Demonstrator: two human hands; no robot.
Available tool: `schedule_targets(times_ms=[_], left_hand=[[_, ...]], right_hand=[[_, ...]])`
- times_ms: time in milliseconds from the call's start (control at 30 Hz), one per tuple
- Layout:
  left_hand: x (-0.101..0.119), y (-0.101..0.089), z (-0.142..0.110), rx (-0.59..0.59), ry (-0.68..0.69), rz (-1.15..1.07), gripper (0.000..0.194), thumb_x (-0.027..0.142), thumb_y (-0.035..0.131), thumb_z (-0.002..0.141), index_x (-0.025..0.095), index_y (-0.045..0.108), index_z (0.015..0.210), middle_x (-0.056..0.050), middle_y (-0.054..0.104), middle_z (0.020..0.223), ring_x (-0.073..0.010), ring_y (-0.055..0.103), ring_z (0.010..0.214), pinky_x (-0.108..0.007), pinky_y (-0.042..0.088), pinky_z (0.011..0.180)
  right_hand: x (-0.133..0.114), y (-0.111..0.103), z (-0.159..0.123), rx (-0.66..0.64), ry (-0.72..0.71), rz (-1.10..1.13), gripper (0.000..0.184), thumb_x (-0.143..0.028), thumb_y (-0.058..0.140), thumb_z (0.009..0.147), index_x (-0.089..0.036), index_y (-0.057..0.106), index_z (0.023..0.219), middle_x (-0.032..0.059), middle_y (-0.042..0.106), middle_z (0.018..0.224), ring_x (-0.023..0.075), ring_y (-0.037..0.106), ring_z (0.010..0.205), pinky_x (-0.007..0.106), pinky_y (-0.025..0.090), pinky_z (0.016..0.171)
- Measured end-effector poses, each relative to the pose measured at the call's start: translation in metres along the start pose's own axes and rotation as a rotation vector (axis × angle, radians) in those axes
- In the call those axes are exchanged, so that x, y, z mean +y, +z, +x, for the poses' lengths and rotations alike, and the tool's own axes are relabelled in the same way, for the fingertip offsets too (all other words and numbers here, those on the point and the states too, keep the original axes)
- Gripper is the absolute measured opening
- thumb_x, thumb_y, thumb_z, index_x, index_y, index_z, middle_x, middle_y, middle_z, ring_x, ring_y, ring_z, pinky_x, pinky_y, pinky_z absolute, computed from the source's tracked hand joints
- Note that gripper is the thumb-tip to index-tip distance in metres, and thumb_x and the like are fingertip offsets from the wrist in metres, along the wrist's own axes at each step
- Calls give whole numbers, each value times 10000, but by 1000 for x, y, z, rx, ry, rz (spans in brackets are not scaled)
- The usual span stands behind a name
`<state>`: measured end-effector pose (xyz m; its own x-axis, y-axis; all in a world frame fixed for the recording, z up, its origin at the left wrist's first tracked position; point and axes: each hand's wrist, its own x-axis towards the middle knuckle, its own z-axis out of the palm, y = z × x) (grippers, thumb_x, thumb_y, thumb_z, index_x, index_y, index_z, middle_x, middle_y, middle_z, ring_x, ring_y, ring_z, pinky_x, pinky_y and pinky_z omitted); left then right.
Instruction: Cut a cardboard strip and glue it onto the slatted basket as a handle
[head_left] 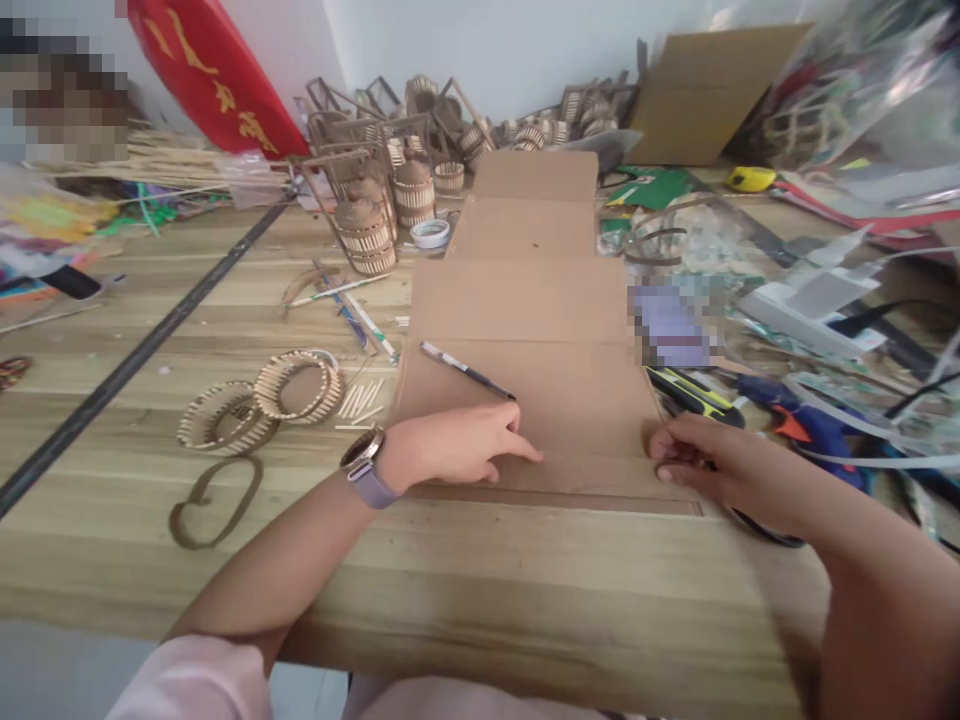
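Pink sleeve; left hand released, resting on unfolded carton; right hand at edge, grip unclear; slatted basket, contents unclear.

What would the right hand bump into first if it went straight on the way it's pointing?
Most likely the cardboard: the right hand is at its right edge, though whether it would push against it or slide over is unclear.
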<state>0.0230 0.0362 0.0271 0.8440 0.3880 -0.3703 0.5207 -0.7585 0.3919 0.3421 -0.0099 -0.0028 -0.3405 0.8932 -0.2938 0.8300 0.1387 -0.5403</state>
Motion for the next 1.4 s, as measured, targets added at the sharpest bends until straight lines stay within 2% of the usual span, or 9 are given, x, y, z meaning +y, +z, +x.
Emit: schedule_targets(times_ms=[133,267,433,733,967,1400], left_hand=[[2,-2,1,-19,-4,34,537,171,630,890,277,511,1402,-51,529,1062,-196,552,1048,-252,422,848],[5,-3,-2,-32,-19,83,579,182,657,874,292,488,1416,-49,527,1072,-193,558,1020,-248,417,811],[9,-3,-4,-35,-34,99,639,232,732,821,295,487,1408,-49,522,1100,-205,552,1035,-253,422,817],[11,4,-6,24,-48,95,612,158,718,813,295,512,1373,-47,544,1116,-217,560,1038,-288,443,847],[8,7,-6,36,-66,36,623,124,697,797,322,515,1360,-36,539,1128,-218,554,1052,-299,435,856],[11,6,-7,12,-84,27,628,113,690,801,317,511,1367,-46,536,1140,-224,548,1074,-314,443,879]], right_hand=[[17,6,4,25,-30,-9,194,-450,576,774,-257,585,758,60,619,743,254,575,690,391,447,617],[28,11,6,55,-54,-1,258,-521,576,779,-264,593,764,61,623,747,254,568,676,402,448,617],[12,4,2,21,-19,-2,214,-464,577,780,-252,587,764,60,618,750,240,569,678,389,451,629],[-11,-3,-5,-8,-37,-41,99,-331,564,788,-233,556,804,44,583,820,216,553,785,339,439,706],[-24,-5,-15,-64,47,-38,277,-273,642,704,-235,545,961,62,553,1027,235,531,911,342,453,761],[-30,-8,-15,-59,74,-20,288,-189,614,663,-227,539,938,61,541,1015,241,516,965,342,434,811]])
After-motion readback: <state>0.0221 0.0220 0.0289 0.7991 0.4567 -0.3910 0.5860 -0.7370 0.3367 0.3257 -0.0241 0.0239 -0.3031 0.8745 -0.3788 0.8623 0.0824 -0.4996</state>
